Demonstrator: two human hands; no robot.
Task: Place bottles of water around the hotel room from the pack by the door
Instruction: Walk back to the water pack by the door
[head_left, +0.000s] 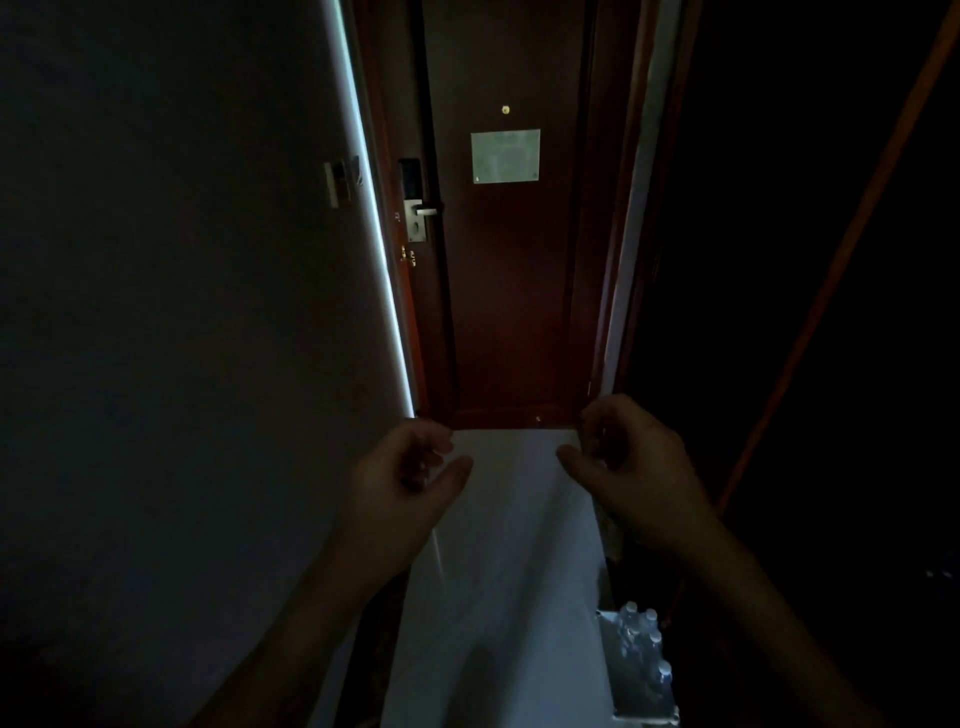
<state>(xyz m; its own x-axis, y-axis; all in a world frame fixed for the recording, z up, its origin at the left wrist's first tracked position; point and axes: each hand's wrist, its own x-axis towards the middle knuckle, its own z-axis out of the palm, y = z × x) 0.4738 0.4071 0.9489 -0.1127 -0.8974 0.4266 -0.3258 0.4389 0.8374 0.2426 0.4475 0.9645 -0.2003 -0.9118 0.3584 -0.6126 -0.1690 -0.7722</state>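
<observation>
A shrink-wrapped pack of water bottles (641, 662) stands on the floor at the lower right, against the dark right side of a dim entry corridor; several bottle caps show through the wrap. My left hand (402, 467) and my right hand (626, 460) are held out in front of me above the pale floor, well above and beyond the pack. Both hands are empty, fingers loosely curled with thumbs apart. Neither touches the pack.
The dark red room door (511, 291) is closed straight ahead, with a silver lever handle (422, 213) and a notice plate (505, 156). A grey wall (171, 312) bounds the left, and a dark opening with a wooden frame edge (841, 260) bounds the right. The pale floor strip (498, 597) is narrow.
</observation>
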